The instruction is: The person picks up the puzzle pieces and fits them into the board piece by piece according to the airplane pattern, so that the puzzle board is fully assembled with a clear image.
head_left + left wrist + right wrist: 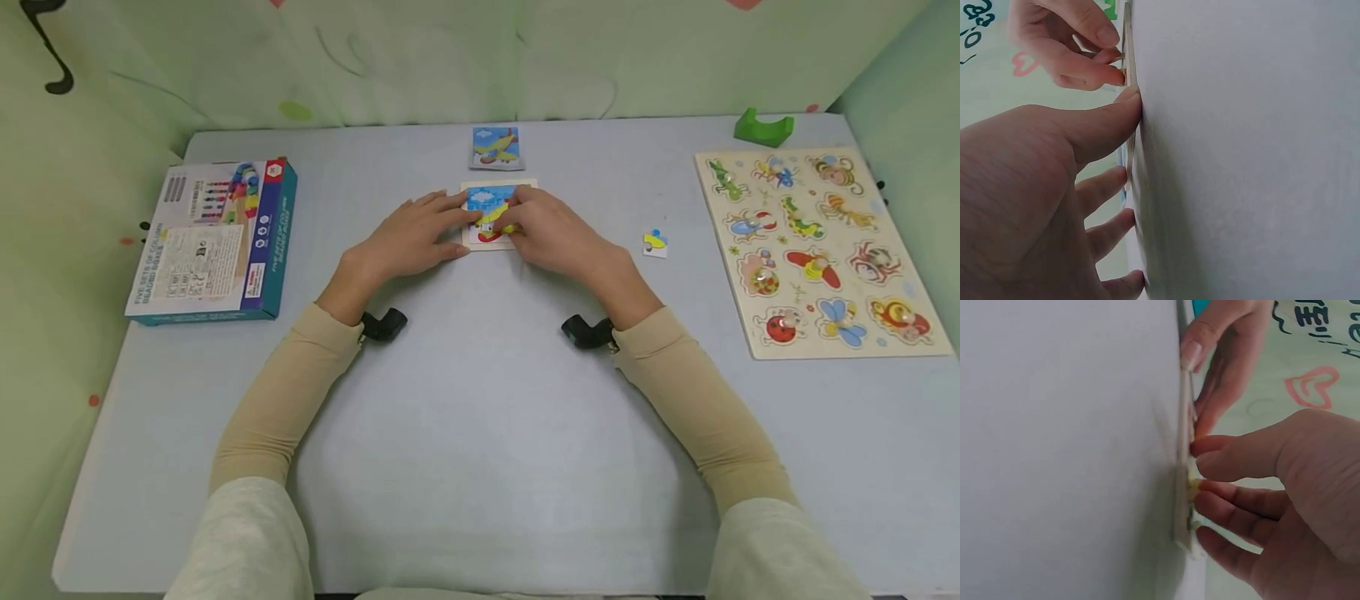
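Observation:
A small jigsaw puzzle with a pale wooden tray (491,247) shows blue sky and a yellow airplane in the head view. The left hand (416,232) rests at its left side, index finger on the picture, thumb by the lower left corner. In the left wrist view its other fingers touch the table. From the right, the right hand (558,233) pinches a yellow puzzle piece (511,229) low over the tray; its fingers hide much of it. One loose puzzle piece (655,245) lies right of the hand. Behind the tray is a matching airplane picture (496,148).
A boxed toy set (202,242) lies at the left of the table (480,442). On the right is a wooden insect peg board (825,250), with a green curved block (763,129) behind it. Black wrist cameras are strapped to both wrists.

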Tool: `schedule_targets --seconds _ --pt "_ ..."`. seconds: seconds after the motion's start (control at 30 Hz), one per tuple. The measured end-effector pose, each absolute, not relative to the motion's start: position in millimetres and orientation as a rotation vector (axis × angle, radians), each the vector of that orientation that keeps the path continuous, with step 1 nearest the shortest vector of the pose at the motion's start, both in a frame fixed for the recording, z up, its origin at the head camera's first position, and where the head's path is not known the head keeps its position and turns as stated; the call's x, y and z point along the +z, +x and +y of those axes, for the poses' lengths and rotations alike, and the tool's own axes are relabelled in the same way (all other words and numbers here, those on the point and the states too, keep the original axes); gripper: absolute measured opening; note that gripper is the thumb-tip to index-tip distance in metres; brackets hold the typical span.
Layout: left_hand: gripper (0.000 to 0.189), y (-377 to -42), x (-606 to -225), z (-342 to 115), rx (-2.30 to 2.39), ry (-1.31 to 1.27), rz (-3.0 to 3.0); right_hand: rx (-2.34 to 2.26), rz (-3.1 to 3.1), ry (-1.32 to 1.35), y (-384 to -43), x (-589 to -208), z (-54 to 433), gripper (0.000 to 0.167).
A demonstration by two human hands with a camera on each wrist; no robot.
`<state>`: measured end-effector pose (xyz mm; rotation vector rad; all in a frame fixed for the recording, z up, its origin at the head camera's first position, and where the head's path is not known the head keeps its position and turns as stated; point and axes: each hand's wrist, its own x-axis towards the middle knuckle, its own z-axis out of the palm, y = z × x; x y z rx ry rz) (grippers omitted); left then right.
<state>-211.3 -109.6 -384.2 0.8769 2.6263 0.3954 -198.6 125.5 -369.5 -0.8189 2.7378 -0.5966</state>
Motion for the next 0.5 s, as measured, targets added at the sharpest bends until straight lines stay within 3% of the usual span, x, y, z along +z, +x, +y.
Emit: schedule_targets --seconds 0.27,0.5 --pt "0.061 -210 -383 -107 0.396 0.849 2.623 -0.523 2.654 -0.685 -195 -355 137 0.034" --pt "0.06 -206 -379 -101 0.311 0.857 2.645 -0.56 2.663 -0.718 -195 -357 143 0.031"
